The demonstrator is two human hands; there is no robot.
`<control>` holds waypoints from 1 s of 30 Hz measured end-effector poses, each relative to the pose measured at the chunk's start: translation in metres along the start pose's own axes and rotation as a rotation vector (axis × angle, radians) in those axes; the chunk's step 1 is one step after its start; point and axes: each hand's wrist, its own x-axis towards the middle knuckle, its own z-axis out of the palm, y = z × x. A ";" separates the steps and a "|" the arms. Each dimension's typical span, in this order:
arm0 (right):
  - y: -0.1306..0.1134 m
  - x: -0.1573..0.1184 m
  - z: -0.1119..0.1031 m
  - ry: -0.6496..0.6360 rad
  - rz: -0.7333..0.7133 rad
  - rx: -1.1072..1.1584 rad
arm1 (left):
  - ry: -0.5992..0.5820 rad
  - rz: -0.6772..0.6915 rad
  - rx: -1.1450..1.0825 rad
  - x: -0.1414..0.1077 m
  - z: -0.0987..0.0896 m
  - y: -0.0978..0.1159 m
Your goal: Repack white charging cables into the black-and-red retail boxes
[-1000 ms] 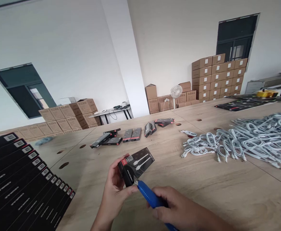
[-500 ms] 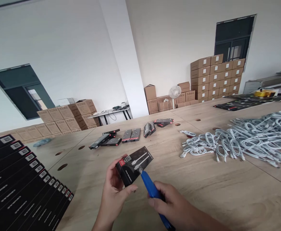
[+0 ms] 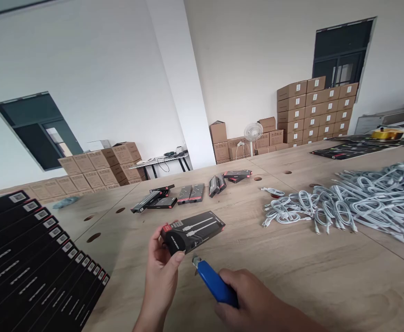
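Observation:
My left hand [image 3: 162,272] grips a slim black cable box [image 3: 195,233] by its near left end, thumb on the front edge. White cable plugs and a red corner are printed on the box's upper face. In my right hand [image 3: 245,295] is a blue utility knife [image 3: 217,283], fingers wrapped round its handle. Its metal tip points up and left, just below the box's near edge and apart from it. Whether the box is sealed I cannot tell.
Several similar boxes [image 3: 196,192] lie farther back on the wooden table [image 3: 243,244]. Coiled white cables [image 3: 343,203] are heaped at right. A fanned row of black printed packages [image 3: 25,263] fills the left. Cartons [image 3: 298,110] and a fan [image 3: 253,132] stand beyond.
The box has turned flatter, its far end swinging right. The knife tip has come off the box and moved down and slightly left.

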 end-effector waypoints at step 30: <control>0.007 0.003 0.000 -0.021 0.089 0.449 | -0.164 0.071 0.173 -0.009 0.013 0.013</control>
